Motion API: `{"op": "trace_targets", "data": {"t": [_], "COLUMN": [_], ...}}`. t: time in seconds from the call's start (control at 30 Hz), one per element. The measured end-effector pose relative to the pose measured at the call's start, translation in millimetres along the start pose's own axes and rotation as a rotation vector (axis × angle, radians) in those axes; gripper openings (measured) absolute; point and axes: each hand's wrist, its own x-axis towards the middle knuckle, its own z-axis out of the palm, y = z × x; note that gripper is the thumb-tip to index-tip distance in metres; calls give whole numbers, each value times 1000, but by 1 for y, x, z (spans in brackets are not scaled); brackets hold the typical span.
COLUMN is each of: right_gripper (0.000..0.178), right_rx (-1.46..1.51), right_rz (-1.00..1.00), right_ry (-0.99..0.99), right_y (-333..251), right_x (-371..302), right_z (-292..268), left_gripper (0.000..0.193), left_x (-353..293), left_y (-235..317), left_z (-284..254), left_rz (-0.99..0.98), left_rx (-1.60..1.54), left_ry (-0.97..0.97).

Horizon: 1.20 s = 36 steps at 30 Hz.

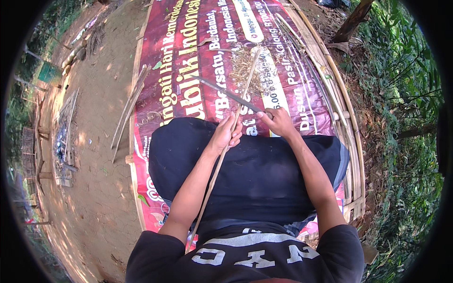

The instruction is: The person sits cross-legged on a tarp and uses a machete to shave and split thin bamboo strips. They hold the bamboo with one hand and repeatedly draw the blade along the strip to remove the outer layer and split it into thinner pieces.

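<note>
A long, thin bamboo strip [211, 184] runs from beside my lap, up through my left hand [226, 134], and on toward the far side. My left fingers are wrapped round it above my crossed legs. In my right hand [279, 122] is the handle of a long knife [221, 89], its dark blade pointing to the far left. The blade crosses the strip just beyond my left hand; whether its edge touches the strip I cannot tell. Pale shavings [241, 70] lie heaped beyond the blade, partly under the strip's far end.
Beneath me a red printed banner [153, 101] covers a bamboo platform [357, 146]. Several loose strips [311, 61] lie along its right side, and more strips [128, 111] lean over its left edge. Bare earth [101, 137] is on the left, greenery [406, 184] on the right.
</note>
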Motion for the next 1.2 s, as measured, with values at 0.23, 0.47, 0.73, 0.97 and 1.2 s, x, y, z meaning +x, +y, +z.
{"op": "trace_targets", "data": {"t": [0.23, 0.47, 0.73, 0.97, 1.2], "right_gripper": [64, 63, 71, 64, 66], "right_rx": [-140, -171, -114, -109, -231], "right_rz": [-224, -235, 131, -32, -127], "right_ry": [-63, 55, 155, 47, 21], "right_y": [-22, 8, 42, 7, -1], "right_x": [-2, 1, 24, 6, 6], "right_z": [21, 23, -14, 2, 12], "left_gripper": [37, 40, 40, 38, 38], "left_x": [-15, -30, -38, 12, -2], "left_y": [-4, -3, -15, 6, 4], "left_z": [5, 10, 11, 4, 6], "left_rz": [6, -51, -70, 13, 5], "left_rx": [157, 162, 212, 119, 136], "left_ry": [135, 130, 75, 92, 168]}}
